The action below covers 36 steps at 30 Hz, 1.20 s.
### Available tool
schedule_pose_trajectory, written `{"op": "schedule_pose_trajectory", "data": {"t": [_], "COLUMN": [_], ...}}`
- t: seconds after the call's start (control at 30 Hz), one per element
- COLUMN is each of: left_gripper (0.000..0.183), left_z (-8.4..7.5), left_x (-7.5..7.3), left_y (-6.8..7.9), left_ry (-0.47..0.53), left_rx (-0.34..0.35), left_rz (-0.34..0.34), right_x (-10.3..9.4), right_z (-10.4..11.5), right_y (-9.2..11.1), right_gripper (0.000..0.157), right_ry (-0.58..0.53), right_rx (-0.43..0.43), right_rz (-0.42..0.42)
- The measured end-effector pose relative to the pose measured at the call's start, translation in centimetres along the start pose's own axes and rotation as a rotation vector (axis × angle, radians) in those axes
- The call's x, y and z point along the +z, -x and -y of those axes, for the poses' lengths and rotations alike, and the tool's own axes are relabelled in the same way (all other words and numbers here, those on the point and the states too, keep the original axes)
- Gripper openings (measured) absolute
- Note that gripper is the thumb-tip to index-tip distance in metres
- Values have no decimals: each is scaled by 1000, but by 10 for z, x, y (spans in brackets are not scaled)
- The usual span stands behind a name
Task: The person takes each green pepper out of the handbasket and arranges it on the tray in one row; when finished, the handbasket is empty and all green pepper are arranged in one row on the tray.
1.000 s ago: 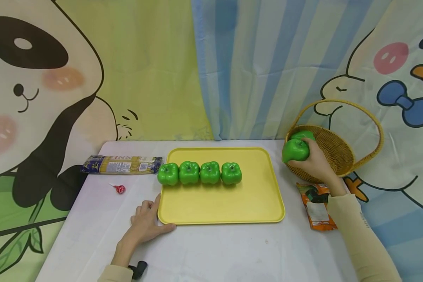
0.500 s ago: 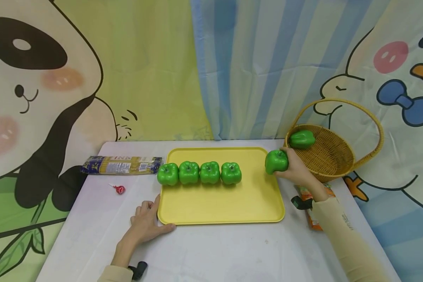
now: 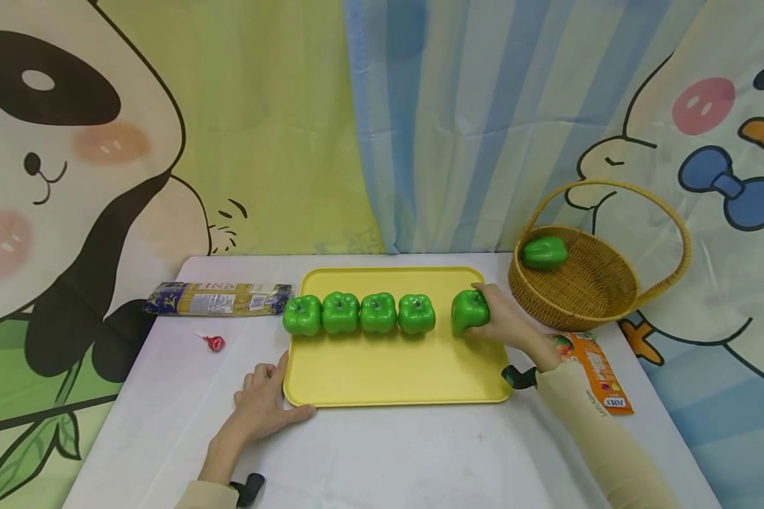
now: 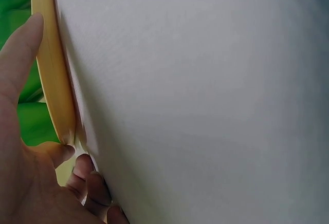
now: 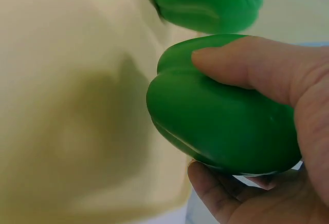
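Observation:
My right hand grips a green bell pepper over the right part of the yellow tray. In the right wrist view, thumb and fingers wrap round this pepper, and a shadow falls on the tray beside it. Several more green bell peppers stand in a row on the tray's left and middle, the leftmost at the rim. My left hand rests at the tray's front left corner, thumb and forefinger spread along the edge. The left wrist view shows the thumb against the tray rim.
A wicker basket with a tall handle stands at the right, holding one green bell pepper. An orange packet lies partly under the right forearm. Packaged noodles and a red lollipop lie at the left.
My right hand has carried the bell pepper from the basket leftward and down over the tray. The orange packet now lies turned, showing another face. My left hand has stayed in place.

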<state>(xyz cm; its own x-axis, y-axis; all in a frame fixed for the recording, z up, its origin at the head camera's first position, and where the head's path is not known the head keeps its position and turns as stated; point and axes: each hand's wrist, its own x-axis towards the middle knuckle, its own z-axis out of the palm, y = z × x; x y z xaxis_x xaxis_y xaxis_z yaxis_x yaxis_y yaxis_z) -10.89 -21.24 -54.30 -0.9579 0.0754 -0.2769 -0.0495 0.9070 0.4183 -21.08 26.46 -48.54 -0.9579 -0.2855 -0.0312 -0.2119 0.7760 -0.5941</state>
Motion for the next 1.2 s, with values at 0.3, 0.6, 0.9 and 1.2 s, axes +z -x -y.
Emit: {"op": "schedule_pose_trajectory", "data": {"t": [0.3, 0.6, 0.9, 1.2], "left_gripper": [128, 128, 127, 126], "left_z": [0, 1, 1, 0], "left_x": [1, 1, 0, -1], "left_y": [0, 1, 1, 2], "left_ry": [-2, -9, -12, -13], "left_rx": [-3, 7, 20, 29], "left_rz": [6, -3, -13, -27], "right_x": [15, 20, 23, 24], "right_z": [6, 12, 17, 19], "right_y": [-2, -4, -5, -6], "right_gripper": [94, 95, 96, 96], "right_ry": [-10, -31, -37, -30], "right_rx": [-51, -59, -62, -67], "right_rz": [26, 26, 29, 28]}}
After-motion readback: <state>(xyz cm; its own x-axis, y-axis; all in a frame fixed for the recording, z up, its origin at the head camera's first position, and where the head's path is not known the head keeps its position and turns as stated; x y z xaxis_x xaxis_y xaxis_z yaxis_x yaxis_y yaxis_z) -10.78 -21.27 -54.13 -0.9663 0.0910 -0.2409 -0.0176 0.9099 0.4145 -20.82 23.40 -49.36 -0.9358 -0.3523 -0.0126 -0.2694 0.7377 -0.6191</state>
